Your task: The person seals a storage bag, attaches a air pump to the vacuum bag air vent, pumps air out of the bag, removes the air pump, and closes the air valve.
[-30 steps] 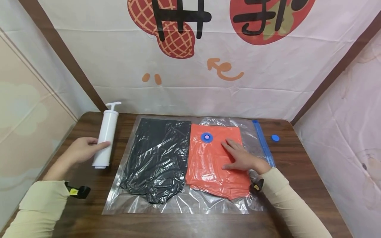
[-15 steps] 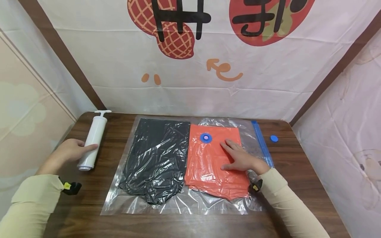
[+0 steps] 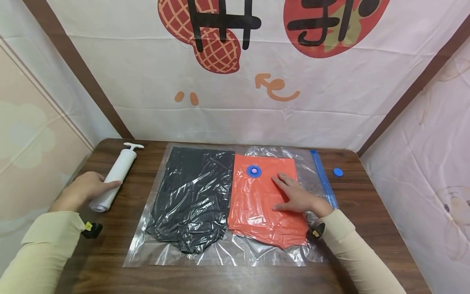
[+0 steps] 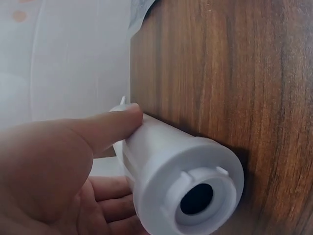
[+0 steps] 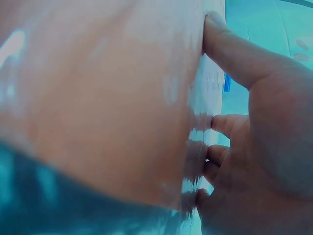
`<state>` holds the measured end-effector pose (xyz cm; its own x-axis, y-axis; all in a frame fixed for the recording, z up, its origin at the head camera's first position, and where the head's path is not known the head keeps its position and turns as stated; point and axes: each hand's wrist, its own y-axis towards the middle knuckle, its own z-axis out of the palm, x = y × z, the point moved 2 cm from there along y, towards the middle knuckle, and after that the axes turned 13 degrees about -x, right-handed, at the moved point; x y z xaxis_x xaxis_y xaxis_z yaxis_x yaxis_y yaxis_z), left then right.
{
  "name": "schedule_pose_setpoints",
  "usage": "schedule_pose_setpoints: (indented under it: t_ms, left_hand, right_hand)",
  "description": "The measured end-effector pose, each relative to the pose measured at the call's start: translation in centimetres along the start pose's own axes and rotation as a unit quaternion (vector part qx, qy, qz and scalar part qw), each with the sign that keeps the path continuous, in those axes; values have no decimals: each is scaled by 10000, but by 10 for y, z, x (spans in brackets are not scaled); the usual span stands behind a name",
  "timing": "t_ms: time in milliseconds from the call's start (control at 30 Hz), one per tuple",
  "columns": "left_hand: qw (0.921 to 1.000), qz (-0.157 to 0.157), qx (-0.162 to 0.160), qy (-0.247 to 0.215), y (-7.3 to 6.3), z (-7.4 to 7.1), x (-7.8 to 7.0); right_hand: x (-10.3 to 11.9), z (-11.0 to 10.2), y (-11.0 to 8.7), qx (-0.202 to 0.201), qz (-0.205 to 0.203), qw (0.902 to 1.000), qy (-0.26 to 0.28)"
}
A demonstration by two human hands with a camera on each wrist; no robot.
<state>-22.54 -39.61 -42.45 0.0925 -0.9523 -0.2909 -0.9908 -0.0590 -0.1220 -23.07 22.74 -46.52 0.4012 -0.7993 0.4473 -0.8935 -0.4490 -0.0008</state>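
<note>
In the head view a white hand pump (image 3: 119, 167) with a T-shaped handle lies tilted at the left of the table. My left hand (image 3: 85, 187) grips its lower part, thumb across the top and fingers behind. The left wrist view shows the pump's round nozzle end (image 4: 198, 196) close to the wood. My right hand (image 3: 298, 196) rests with spread fingers on a clear vacuum storage bag (image 3: 220, 255). Inside the bag lie a folded black garment (image 3: 194, 192) and a folded red-orange garment (image 3: 253, 200). A blue valve (image 3: 253, 171) sits over the red-orange one, its cap off.
A round blue cap (image 3: 338, 172) lies on the wooden table (image 3: 235, 281), right of the bag's blue zip edge (image 3: 323, 175). Printed cloth hangings (image 3: 147, 73) stand behind the table and at both sides.
My left hand has carried the pump left and tipped it down toward the table. My right hand stays in place on the bag.
</note>
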Motion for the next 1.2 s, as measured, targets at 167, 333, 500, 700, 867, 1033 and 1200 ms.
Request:
schedule_pose_setpoints:
  t_ms: [167,333,500,700,867,1033,1200]
  left_hand:
    - [10000,-62,11,-76,-3,-1,-3]
    - [9998,-78,-40,-204,-2,1,-2]
    - [9994,-108,-110,-317,-1,1,-1]
    - [9982,-91,-296,-505,-3,-1,-4]
    - [9979,-182,-314,-532,-4,-2,-6]
    - [9980,-195,-342,-504,-5,-1,-5]
    - [9986,-154,-252,-449,-4,3,-4]
  right_hand:
    - [-3,2,1,-56,-37,10000,-14]
    - [-5,3,1,-101,-67,9999,-36]
    - [-4,2,1,-135,-81,9999,11]
    - [-5,1,1,-168,-90,9998,18]
    - [-5,1,1,-191,-114,9997,48]
    - [-4,1,1,-182,-130,9997,71]
    - [-4,2,0,-161,-110,9998,72]
